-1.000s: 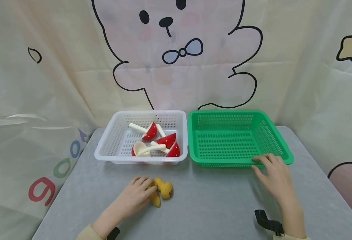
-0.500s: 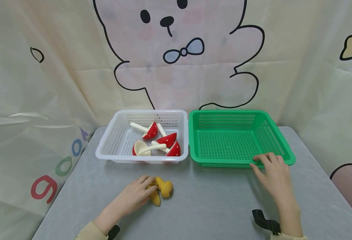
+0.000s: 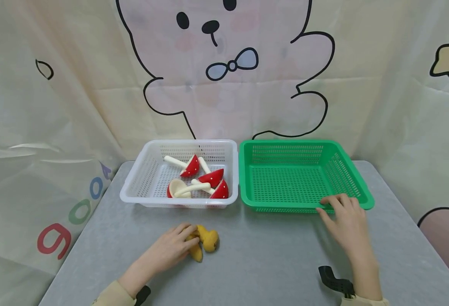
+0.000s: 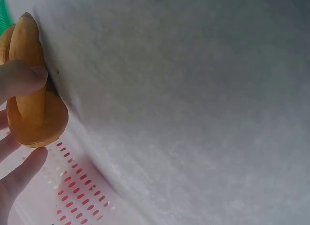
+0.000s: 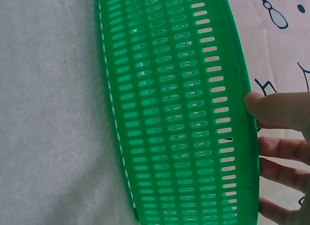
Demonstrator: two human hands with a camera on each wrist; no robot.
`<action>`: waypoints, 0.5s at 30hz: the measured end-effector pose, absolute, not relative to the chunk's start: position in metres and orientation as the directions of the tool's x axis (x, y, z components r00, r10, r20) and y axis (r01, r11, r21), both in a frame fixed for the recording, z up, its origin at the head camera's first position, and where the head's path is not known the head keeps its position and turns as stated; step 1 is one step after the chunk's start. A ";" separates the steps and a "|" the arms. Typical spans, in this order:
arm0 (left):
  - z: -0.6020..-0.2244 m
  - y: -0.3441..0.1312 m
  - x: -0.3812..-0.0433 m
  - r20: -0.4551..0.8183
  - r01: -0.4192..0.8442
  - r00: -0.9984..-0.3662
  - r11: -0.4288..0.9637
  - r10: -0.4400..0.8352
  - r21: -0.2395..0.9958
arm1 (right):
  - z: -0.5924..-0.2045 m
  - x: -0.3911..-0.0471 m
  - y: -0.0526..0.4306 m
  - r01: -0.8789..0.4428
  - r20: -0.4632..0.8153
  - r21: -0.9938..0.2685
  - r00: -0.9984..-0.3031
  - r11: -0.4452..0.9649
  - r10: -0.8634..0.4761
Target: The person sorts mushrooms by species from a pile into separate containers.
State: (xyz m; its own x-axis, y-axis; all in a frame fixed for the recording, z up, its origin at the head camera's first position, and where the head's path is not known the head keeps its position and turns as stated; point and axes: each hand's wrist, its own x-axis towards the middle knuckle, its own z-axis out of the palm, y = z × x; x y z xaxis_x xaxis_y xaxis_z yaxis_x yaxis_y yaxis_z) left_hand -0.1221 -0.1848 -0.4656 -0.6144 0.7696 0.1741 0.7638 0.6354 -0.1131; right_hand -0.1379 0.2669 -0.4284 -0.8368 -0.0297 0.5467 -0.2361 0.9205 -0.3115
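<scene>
On the table's near left, my left hand (image 3: 172, 248) holds a yellow mushroom-shaped toy (image 3: 196, 254), the thumb lying across its tapered stem. In the left wrist view this toy's rounded cap (image 4: 41, 121) faces the white basket, with fingers behind it. Right beside it is a second yellow piece (image 3: 210, 241) with a rounded end, partly hidden by the first toy in the left wrist view. At the front right of the green basket (image 3: 281, 206), my right hand (image 3: 346, 223) grips the rim, thumb outside and fingers over the edge.
A white basket (image 3: 178, 201) stands left of the green one, holding several red toy mushrooms (image 3: 211, 177) with white stems. Both baskets sit at the back of the grey table (image 3: 262, 263), before a printed curtain (image 3: 270, 106).
The right hand has slid very slightly left along the green basket's rim. The left hand and the yellow pieces stay practically where they were.
</scene>
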 end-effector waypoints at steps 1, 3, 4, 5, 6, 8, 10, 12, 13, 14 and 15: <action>-0.465 -0.185 -0.122 0.182 0.762 -0.613 0.636 0.769 -0.122 | -0.428 -0.138 0.267 -0.237 0.548 -0.313 -0.836 0.920 -0.029; -0.463 -0.184 -0.121 0.200 0.760 -0.608 0.636 0.768 -0.134 | -0.429 -0.138 0.267 -0.238 0.550 -0.313 -0.834 0.919 -0.029; -0.461 -0.183 -0.121 0.209 0.758 -0.608 0.638 0.766 -0.136 | -0.429 -0.138 0.268 -0.238 0.551 -0.311 -0.834 0.920 -0.030; -0.460 -0.183 -0.121 0.216 0.756 -0.607 0.640 0.765 -0.138 | -0.429 -0.138 0.268 -0.239 0.553 -0.310 -0.832 0.920 -0.030; -0.458 -0.182 -0.120 0.223 0.755 -0.607 0.641 0.762 -0.137 | -0.428 -0.138 0.268 -0.239 0.555 -0.309 -0.831 0.921 -0.030; -0.454 -0.179 -0.120 0.236 0.752 -0.608 0.645 0.758 -0.135 | -0.428 -0.138 0.269 -0.238 0.556 -0.308 -0.831 0.921 -0.029; -0.449 -0.177 -0.120 0.250 0.748 -0.607 0.648 0.754 -0.140 | -0.428 -0.138 0.269 -0.236 0.555 -0.305 -0.832 0.923 -0.030; -0.445 -0.175 -0.120 0.271 0.748 -0.597 0.646 0.755 -0.153 | -0.428 -0.138 0.269 -0.233 0.547 -0.305 -0.836 0.924 -0.030; -0.442 -0.174 -0.121 0.282 0.747 -0.591 0.645 0.756 -0.162 | -0.428 -0.138 0.268 -0.231 0.544 -0.304 -0.839 0.924 -0.031; -0.440 -0.172 -0.121 0.294 0.747 -0.584 0.643 0.757 -0.171 | -0.428 -0.138 0.268 -0.230 0.540 -0.302 -0.841 0.925 -0.032; -0.437 -0.170 -0.122 0.307 0.746 -0.577 0.641 0.757 -0.180 | -0.428 -0.138 0.268 -0.228 0.536 -0.303 -0.844 0.925 -0.033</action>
State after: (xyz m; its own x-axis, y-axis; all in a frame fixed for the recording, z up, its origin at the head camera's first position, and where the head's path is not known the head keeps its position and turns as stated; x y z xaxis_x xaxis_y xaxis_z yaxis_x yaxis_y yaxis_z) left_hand -0.1216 -0.1699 -0.4369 -0.5769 0.7570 0.3067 0.7458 0.6413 -0.1801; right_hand -0.1381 0.2678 -0.4280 -0.8435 -0.0327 0.5361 -0.2284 0.9253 -0.3029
